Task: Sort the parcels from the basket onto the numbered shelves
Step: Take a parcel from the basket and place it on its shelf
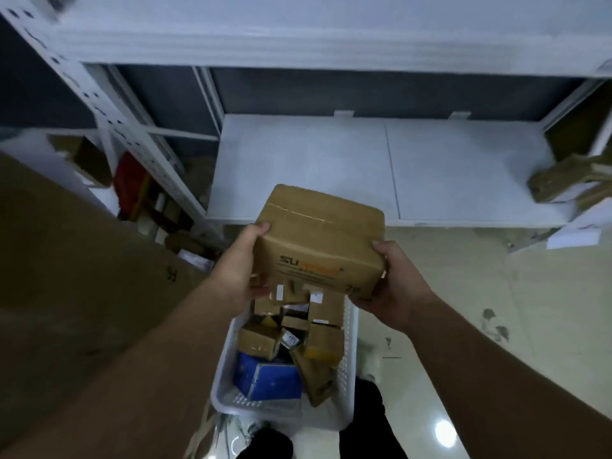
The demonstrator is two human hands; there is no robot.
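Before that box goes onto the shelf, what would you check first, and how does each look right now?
1. Both hands grip the cardboard box: left hand, right hand: ok.
2. Box lifted out of the white basket: ok.
3. Bare space on the white shelf ahead: ok.
4. Shelf number readable: cannot tell.
5. Box's address label readable: cannot tell.

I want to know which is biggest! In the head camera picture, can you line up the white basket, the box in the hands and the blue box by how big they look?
1. white basket
2. held cardboard box, though it is nearer the camera
3. blue box
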